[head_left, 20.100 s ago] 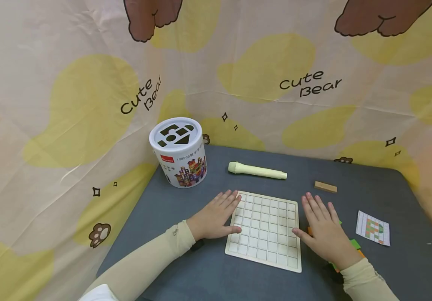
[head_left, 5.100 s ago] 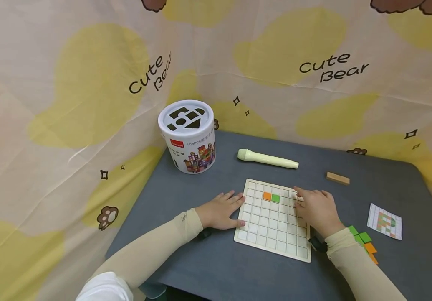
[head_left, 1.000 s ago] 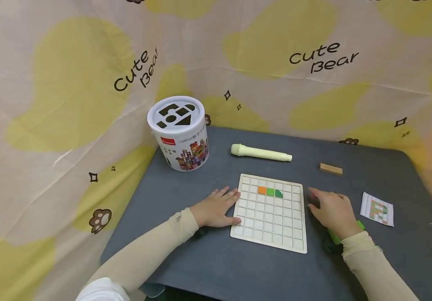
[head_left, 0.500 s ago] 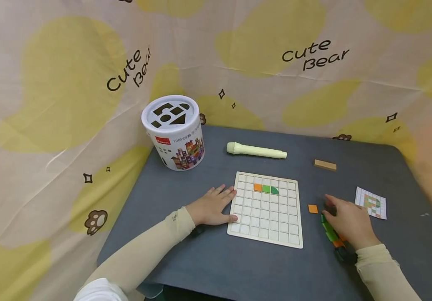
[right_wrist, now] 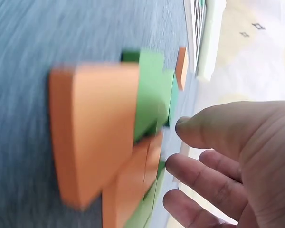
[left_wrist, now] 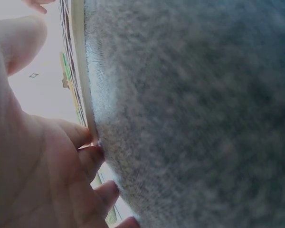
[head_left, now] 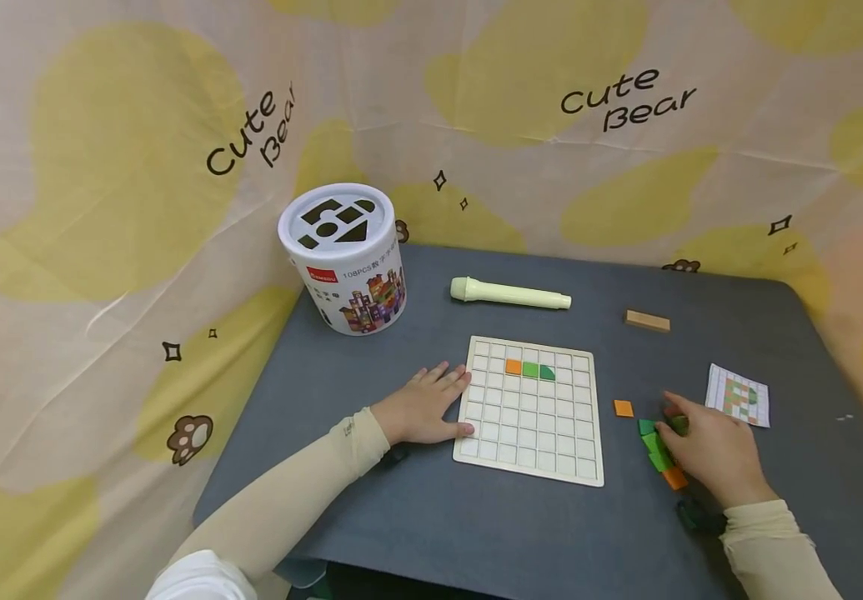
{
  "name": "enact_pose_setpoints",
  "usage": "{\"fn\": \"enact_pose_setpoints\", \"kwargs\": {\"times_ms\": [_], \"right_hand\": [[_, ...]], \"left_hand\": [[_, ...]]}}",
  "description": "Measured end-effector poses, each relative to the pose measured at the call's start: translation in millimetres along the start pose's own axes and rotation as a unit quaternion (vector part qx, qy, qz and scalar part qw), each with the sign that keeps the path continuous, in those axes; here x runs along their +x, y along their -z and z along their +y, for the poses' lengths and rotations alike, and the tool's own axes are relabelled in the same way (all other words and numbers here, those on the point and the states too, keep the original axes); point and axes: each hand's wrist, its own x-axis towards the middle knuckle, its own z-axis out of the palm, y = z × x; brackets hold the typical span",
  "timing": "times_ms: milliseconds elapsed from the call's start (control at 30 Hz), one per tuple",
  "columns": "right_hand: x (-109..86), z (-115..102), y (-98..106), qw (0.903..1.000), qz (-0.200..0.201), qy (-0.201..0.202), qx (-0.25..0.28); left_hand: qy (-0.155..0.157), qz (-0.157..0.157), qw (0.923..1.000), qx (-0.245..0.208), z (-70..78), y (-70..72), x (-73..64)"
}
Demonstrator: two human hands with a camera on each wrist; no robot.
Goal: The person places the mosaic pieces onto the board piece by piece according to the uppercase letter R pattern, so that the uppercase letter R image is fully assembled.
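Observation:
A pale wooden grid board (head_left: 527, 429) lies on the dark table. One orange tile (head_left: 513, 367), one green tile (head_left: 530, 370) and a darker green round-edged tile (head_left: 547, 372) sit side by side in its second row from the far side. My left hand (head_left: 419, 410) lies flat with fingertips and thumb at the board's left edge. Over a cluster of green and orange tiles (head_left: 656, 450) hovers my right hand (head_left: 716, 446), its thumb and fingers apart; in the right wrist view the fingertips (right_wrist: 180, 164) hold nothing. A single orange tile (head_left: 623, 408) lies between board and cluster.
A printed pattern card (head_left: 739, 396) lies beyond the right hand. At the back are a white block bucket (head_left: 344, 267), a pale yellow-green microphone-shaped stick (head_left: 510, 294) and a small wooden block (head_left: 647, 321). Patterned cloth (head_left: 491, 100) hangs behind the table.
Three tiles have appeared on the board since the oldest frame. Over the last second my right hand moved right from beside the board to the cluster, leaving the single orange tile visible. My left hand stays put.

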Motion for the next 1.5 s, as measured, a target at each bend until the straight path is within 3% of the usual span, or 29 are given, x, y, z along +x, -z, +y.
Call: {"fn": "enact_pose_setpoints", "kwargs": {"times_ms": [333,600,800,1100,1500], "right_hand": [[12.0,6,6,0.9999,-0.002,-0.009,-0.011],[20.4,1,10,0.9987,-0.016,-0.041,-0.028],[30.2,-10,10,0.9998,-0.005,-0.007,-0.017],[55.9,-64,12,0.9936,0.043,0.103,-0.015],[87.2,-145,-9,0.9804,-0.001,0.196,-0.015]], "left_hand": [[0.01,0.006,0.9999,-0.009,-6.2,3.8,-6.8],[0.013,0.004,0.9998,-0.014,-10.2,4.8,-9.9],[0.022,-0.003,0.9997,-0.006,-11.0,2.4,-7.7],[0.014,-0.007,0.9999,-0.002,-6.2,5.0,-6.1],[-0.002,-0.004,1.0,0.004,-1.1,1.6,-1.0]]}}
